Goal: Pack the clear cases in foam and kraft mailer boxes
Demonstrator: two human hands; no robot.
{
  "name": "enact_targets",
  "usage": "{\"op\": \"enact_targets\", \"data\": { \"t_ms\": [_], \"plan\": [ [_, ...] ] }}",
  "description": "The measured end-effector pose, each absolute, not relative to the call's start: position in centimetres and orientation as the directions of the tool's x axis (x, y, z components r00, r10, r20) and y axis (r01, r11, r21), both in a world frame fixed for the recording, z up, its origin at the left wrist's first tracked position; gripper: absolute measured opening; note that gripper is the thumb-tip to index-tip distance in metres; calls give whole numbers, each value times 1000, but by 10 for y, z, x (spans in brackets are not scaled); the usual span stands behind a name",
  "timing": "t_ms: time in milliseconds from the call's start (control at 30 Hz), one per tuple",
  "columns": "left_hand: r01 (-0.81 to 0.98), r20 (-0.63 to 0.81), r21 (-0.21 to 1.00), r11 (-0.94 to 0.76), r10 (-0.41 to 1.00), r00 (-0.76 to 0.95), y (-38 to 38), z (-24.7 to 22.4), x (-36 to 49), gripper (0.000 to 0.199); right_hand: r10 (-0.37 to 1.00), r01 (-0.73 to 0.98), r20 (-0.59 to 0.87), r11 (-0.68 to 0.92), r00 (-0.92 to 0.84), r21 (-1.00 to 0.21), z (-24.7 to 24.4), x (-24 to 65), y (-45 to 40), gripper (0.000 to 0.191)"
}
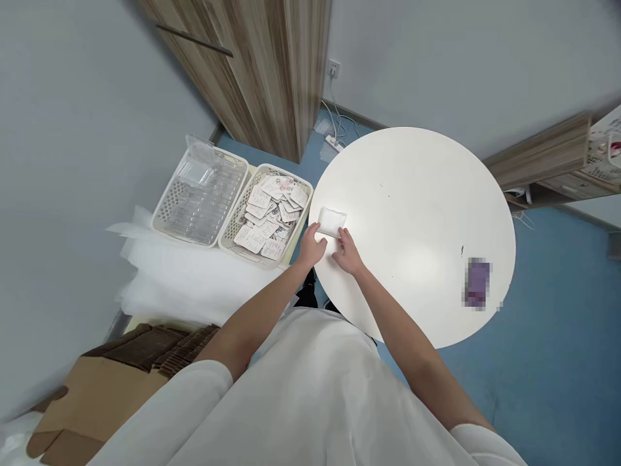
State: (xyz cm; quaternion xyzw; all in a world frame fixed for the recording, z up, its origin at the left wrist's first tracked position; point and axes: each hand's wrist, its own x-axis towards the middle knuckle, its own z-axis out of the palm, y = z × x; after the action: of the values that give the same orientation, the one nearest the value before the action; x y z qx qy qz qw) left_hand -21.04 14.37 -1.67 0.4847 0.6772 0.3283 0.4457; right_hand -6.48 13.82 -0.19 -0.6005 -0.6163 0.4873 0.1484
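Observation:
A small flat white packet (332,221), which looks like something wrapped in soft white foam sheet, lies near the left edge of the round white table (412,194). My left hand (312,246) touches its near left corner with the fingertips, the thumb spread away from it. At the near right corner, the fingers of my right hand (348,251) rest against the packet, and that thumb also stands apart. Neither hand wraps round the packet. What is inside it is hidden.
Left of the table, one white basket (228,241) holds printed cards and another (160,206) clear plastic boxes. White foam sheets (194,278) and cardboard boxes (107,388) lie nearer me. A blurred purple object (478,283) is on the table's right. A power strip (334,142) lies behind.

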Motion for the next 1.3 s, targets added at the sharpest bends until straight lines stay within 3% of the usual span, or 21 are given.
{"op": "enact_targets", "data": {
  "t_ms": [267,533,700,867,1033,1167,1300],
  "plan": [
    [276,-312,888,369,922,-228,100,-13,-201,50,850,521,-450,-263,-273,-812,13,-44,85,75],
    [184,-343,907,380,917,-202,23,12,-186,32,806,522,-416,-160,-421,-838,22,-23,35,66],
    [165,-340,905,392,900,-272,-32,28,-178,30,731,510,-434,-137,-526,-849,23,-25,17,48],
    [141,-347,895,424,858,-378,-80,44,-192,29,638,486,-394,-36,-662,-873,26,-53,-1,35],
    [243,-213,894,376,835,-507,-117,69,-232,29,540,433,-301,133,-786,-892,39,-106,-22,31],
    [428,-72,815,391,800,-595,-156,92,-279,31,445,357,-214,267,-870,-895,51,-163,-48,32],
    [517,-61,588,622,671,-739,-210,102,-332,42,506,255,-5,425,-862,-869,62,-223,-77,38]
  ]
}}
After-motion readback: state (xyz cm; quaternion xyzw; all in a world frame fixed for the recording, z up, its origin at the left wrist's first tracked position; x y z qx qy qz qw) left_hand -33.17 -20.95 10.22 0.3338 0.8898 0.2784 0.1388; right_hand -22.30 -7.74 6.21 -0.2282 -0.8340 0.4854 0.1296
